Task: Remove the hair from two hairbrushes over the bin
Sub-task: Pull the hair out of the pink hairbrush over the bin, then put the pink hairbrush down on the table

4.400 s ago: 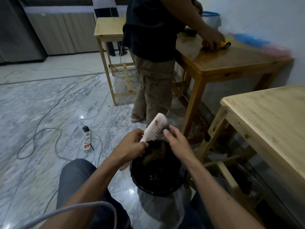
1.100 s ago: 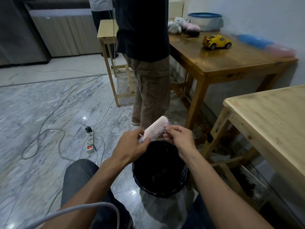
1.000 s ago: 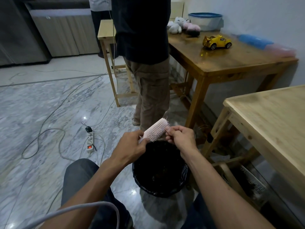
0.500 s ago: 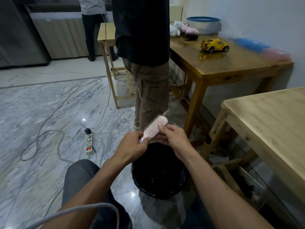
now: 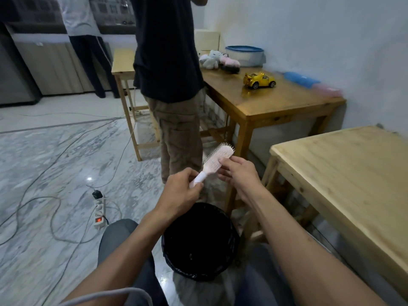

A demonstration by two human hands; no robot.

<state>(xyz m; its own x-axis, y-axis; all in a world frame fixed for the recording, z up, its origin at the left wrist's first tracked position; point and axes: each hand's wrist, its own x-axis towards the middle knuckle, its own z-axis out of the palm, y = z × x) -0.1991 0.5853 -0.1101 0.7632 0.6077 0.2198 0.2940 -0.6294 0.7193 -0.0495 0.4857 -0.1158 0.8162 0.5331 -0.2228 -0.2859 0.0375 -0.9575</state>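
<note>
Gripped pink hairbrush by its white handle with left hand, fingers curled tight round it, brush tilted up to the right, bristles facing upper left. Pinched the edge of the brush head with right hand, thumb on the near face, other fingers behind; couldn't tell if any hair was caught in the pinch. Held brush in the air, above and beyond black-lined bin standing on the marble floor between the knees.
</note>
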